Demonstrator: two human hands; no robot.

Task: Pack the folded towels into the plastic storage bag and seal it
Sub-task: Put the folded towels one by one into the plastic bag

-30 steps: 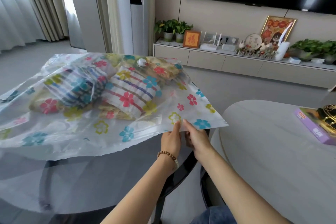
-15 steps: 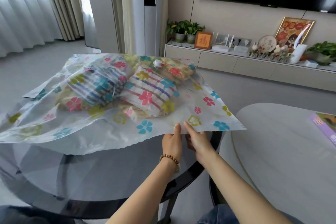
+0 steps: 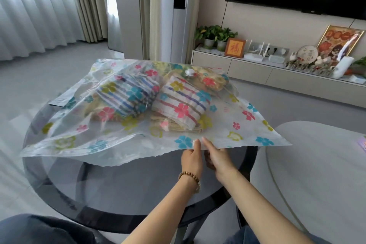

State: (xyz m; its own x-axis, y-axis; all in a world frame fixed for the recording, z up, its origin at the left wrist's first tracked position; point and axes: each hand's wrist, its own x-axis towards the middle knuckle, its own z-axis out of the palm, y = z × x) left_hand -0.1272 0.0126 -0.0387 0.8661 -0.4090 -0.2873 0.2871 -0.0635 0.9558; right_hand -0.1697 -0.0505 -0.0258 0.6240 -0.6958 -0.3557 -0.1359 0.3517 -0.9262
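Observation:
A clear plastic storage bag (image 3: pixel 245 127) printed with coloured flowers lies across a round dark glass table (image 3: pixel 118 188). Inside it sit folded towels: a blue-striped one (image 3: pixel 126 95), a red-and-purple striped one (image 3: pixel 182 103), and yellowish ones beneath and behind. A white valve (image 3: pixel 189 72) shows on the bag's top. My left hand (image 3: pixel 192 159), with a bead bracelet on the wrist, and my right hand (image 3: pixel 215 157) sit side by side at the bag's near edge, both pinching it. The fingers under the plastic are hidden.
A pale round table (image 3: pixel 316 174) stands to the right with a purple box (image 3: pixel 362 143) at its edge. Behind are a low TV cabinet (image 3: pixel 257 71) with plants and frames, a wall TV, and curtains at the left. Dark fabric (image 3: pixel 39 230) fills the lower left corner.
The view has swung left, so the bag and table sit further right in frame. Both hands keep their pinch on the near edge, close together.

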